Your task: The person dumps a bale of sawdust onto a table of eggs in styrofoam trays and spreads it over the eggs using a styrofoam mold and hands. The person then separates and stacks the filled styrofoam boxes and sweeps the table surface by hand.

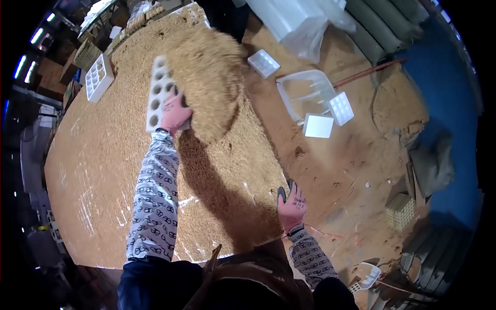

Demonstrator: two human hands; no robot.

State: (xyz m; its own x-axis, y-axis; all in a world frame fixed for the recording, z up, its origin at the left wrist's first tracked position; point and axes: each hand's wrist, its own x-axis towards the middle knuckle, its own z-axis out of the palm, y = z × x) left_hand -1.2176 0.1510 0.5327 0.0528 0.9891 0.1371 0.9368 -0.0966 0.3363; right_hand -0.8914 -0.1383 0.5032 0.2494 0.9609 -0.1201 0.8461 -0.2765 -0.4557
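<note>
My left hand (176, 112), in a pink glove with dark fingertips, grips a white foam tray (156, 98) with rows of round holes. The tray lies tilted against a heap of brown, sawdust-like material (206, 77), whose upper part is blurred. My right hand (292, 208), gloved the same way, rests at the right edge of the wide table (103, 191), fingers apart and holding nothing. A layer of the loose material covers the table around both hands.
Another white tray (99, 77) stands at the table's upper left. On the floor to the right are a white scoop (287, 98), white foam blocks (318, 125), a plastic-wrapped bundle (289, 23), stacked egg-type trays (400, 212) and a second shovel (369, 275).
</note>
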